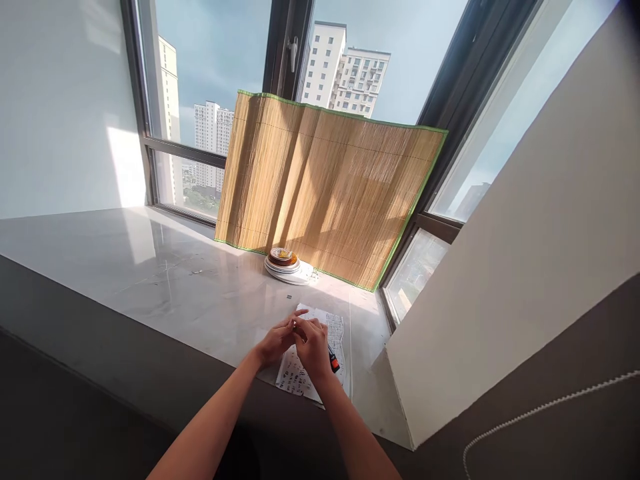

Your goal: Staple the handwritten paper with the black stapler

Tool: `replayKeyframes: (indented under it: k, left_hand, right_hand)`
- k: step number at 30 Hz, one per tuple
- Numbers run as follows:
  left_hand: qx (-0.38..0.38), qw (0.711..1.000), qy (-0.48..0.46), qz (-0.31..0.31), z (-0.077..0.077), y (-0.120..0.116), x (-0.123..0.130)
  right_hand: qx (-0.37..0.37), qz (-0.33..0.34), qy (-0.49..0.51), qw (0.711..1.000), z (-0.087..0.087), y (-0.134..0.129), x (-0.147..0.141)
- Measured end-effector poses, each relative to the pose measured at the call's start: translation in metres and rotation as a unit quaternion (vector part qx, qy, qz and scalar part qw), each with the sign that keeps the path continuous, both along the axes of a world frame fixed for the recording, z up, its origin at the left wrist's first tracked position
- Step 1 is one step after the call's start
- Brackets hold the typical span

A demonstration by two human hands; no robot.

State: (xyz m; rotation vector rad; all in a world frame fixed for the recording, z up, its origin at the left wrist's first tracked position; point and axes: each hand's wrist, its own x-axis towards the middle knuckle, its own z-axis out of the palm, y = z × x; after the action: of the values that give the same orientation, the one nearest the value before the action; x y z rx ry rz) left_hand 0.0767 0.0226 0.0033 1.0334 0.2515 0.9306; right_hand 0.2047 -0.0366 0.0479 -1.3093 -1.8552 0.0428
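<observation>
My left hand (277, 341) and my right hand (313, 343) meet over a sheet of paper (296, 380) covered in handwriting and printed marks. Both are closed, fingertips pressed together around something small that I cannot make out; a pale speck shows between them. Beside my right wrist, partly hidden by it, lies a black tool with an orange-red end (335, 363) on the paper. Beyond the hands stands a stack of plates (286, 269), white below and brown above, with a small patterned dish (281, 254) on top holding something yellowish.
A bamboo mat (330, 193) with green edging leans upright against the windows behind the plates. The marble-look sill (165, 283) ends at a front edge near my forearms. A slanted white wall (500, 267) closes the right side, and a beaded cord (540, 408) hangs at lower right.
</observation>
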Motion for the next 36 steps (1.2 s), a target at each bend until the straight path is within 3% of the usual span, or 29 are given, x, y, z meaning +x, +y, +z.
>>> replayKeyframes:
  k: [5, 7, 9, 11, 15, 18, 22, 25, 32, 36]
  left_hand:
    - [0.034, 0.999, 0.028, 0.032, -0.003, 0.003, 0.003]
    - [0.056, 0.985, 0.079, 0.145, -0.005, 0.006, 0.002]
    - [0.059, 0.941, 0.154, 0.295, -0.009, 0.011, 0.001]
    - [0.051, 0.9, 0.213, 0.377, -0.014, 0.017, 0.001]
    - [0.086, 0.889, 0.268, 0.362, -0.021, 0.026, 0.005]
    - [0.129, 0.876, 0.301, 0.354, -0.021, 0.027, 0.009]
    - [0.167, 0.854, 0.34, 0.356, -0.017, 0.025, 0.009]
    - [0.186, 0.84, 0.361, 0.359, -0.016, 0.025, 0.008]
    - [0.201, 0.816, 0.408, 0.357, -0.021, 0.028, 0.008]
    - [0.22, 0.775, 0.468, 0.363, -0.018, 0.039, 0.008]
  right_hand:
    - [0.036, -0.005, 0.033, 0.999, -0.005, 0.003, 0.008]
    - [0.052, -0.034, 0.068, 0.996, -0.004, 0.003, 0.026]
    - [0.057, -0.096, 0.125, 0.986, -0.006, 0.004, 0.056]
    - [0.019, -0.181, 0.172, 0.968, -0.013, 0.009, 0.096]
    - [-0.091, -0.303, 0.163, 0.934, -0.036, 0.033, 0.17]
    - [-0.128, -0.318, 0.147, 0.928, -0.047, 0.061, 0.194]
    - [-0.147, -0.305, 0.124, 0.933, -0.049, 0.093, 0.201]
    - [-0.157, -0.302, 0.104, 0.934, -0.048, 0.103, 0.206]
    - [-0.182, -0.3, 0.021, 0.936, -0.06, 0.082, 0.206]
    - [-0.184, -0.269, -0.042, 0.944, -0.065, 0.071, 0.188]
